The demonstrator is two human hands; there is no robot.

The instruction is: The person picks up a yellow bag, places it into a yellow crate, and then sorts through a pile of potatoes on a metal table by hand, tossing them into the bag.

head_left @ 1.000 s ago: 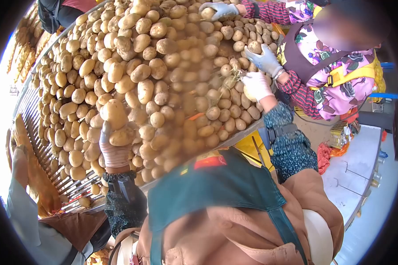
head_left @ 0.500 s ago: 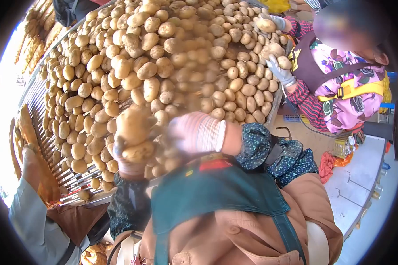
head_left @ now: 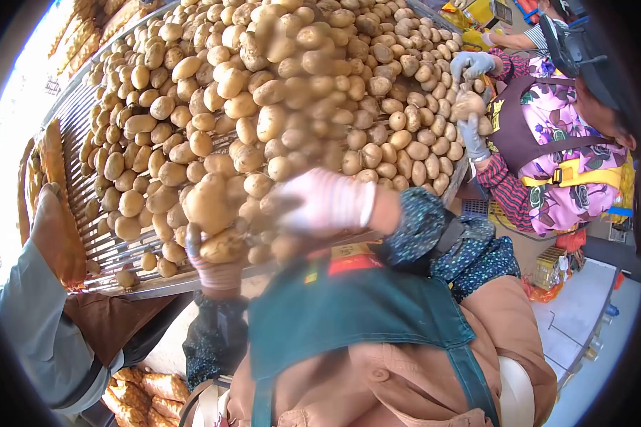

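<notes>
My left hand, in a striped glove with grey fingertips, is closed around potatoes at the near edge of the pile. A large pale potato rests above a smaller potato in its grasp. My right hand, gloved in white with pink stripes, reaches in from the right over the potatoes. Its dark fingertips point left and are blurred, so whether they grip a potato cannot be made out. A heap of loose potatoes spreads ahead of both hands.
The potatoes lie on a slatted metal table. At the right, a co-worker in a floral vest handles potatoes with gloved hands. Another person's sleeve is at the left. Filled net sacks lie below, and a white table stands lower right.
The view has shifted slightly. My left hand still holds its potatoes. My right hand stays low over the pile. The co-worker's upper hand no longer holds the potato it had.
</notes>
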